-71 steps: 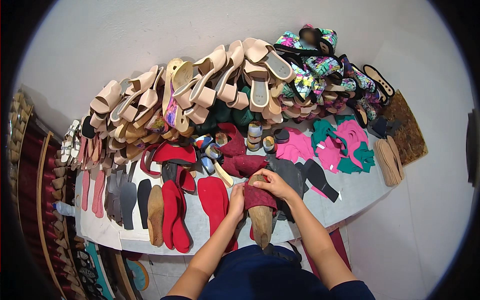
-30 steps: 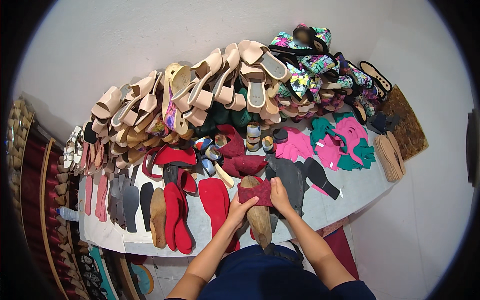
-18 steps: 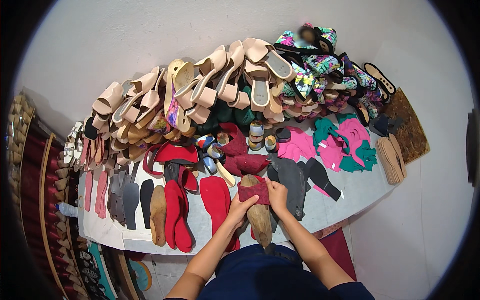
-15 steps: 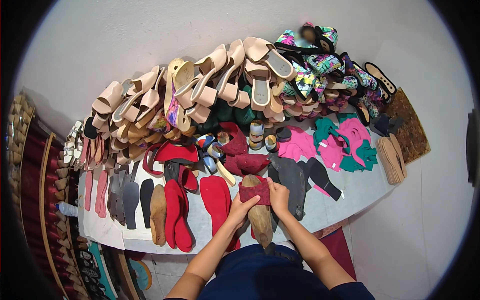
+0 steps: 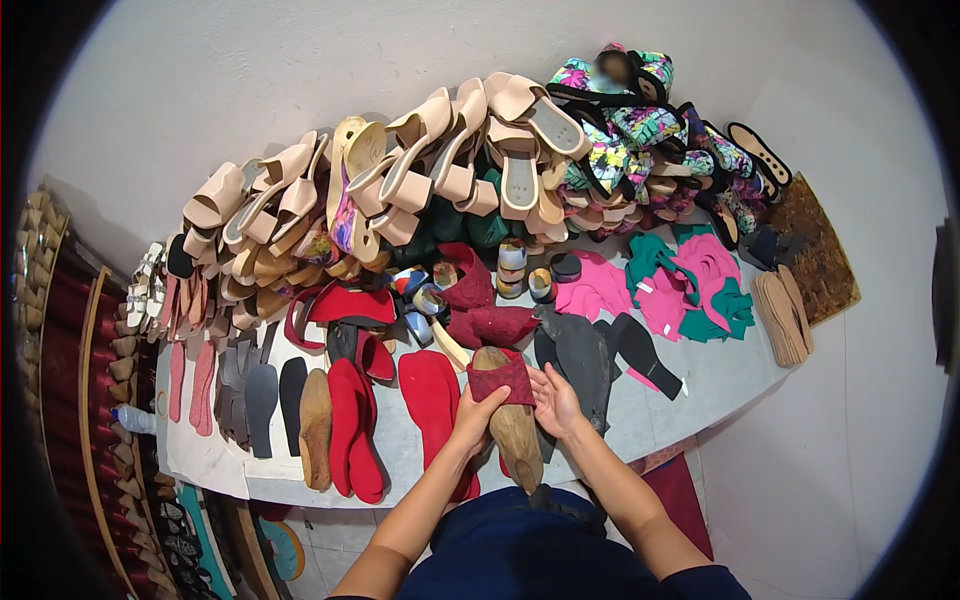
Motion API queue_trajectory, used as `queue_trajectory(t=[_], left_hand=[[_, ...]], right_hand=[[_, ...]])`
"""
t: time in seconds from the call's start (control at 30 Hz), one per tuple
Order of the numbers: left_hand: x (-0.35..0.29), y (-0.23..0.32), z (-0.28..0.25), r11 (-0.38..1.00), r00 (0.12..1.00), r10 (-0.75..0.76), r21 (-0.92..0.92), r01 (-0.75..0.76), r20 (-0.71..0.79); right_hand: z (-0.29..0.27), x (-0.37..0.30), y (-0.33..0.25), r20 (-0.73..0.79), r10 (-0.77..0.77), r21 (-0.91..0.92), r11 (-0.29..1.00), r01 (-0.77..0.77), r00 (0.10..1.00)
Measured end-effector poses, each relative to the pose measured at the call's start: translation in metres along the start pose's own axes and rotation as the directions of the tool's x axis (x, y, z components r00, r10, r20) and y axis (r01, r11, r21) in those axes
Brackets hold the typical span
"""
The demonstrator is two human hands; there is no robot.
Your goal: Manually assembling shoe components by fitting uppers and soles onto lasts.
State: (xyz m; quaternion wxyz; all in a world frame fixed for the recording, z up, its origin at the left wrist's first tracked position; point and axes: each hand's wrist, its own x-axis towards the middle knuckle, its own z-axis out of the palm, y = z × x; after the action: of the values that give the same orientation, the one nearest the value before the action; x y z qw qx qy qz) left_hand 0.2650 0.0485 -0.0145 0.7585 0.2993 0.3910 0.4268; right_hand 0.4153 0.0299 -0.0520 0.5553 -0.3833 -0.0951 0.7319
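My left hand (image 5: pixel 474 418) grips a worn wooden shoe last (image 5: pixel 516 440) with its thumb pressed on the dark red patterned strap (image 5: pixel 502 379) wrapped across it. At the strap's right side my right hand (image 5: pixel 556 404) is open, fingers extended and close to the last. Whether its fingertips touch the strap is hard to tell. Left of my left hand lies a red insole (image 5: pixel 428 390). Beyond the last are more dark red strap pieces (image 5: pixel 492 327), and grey-black sole pieces (image 5: pixel 582 358) lie to the right.
Beige heeled sandals (image 5: pixel 405 185) and colourful patterned slippers (image 5: pixel 640 130) are piled along the wall. Pink and green fabric pieces (image 5: pixel 690 285) lie at the right, near stacked tan soles (image 5: pixel 783 318). Another wooden last (image 5: pixel 315 430) rests beside red insoles (image 5: pixel 352 430). Shelves with lasts stand at left.
My right hand has released the strap edge and opened its fingers beside it. The last with its strap has shifted slightly left in my left hand.
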Motion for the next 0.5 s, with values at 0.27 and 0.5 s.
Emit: queue_trajectory(t=[0.27, 0.5], left_hand=[[-0.002, 0.002, 0.004, 0.998, 0.998, -0.035, -0.045, 0.037, 0.047], [-0.003, 0.005, 0.005, 0.998, 0.997, -0.053, -0.042, 0.055, 0.057]], right_hand=[[0.012, -0.002, -0.001, 0.355, 0.101, 0.213, 0.959, -0.185, 0.929], [0.007, 0.004, -0.007, 0.473, 0.146, 0.298, 0.902, -0.313, 0.869]])
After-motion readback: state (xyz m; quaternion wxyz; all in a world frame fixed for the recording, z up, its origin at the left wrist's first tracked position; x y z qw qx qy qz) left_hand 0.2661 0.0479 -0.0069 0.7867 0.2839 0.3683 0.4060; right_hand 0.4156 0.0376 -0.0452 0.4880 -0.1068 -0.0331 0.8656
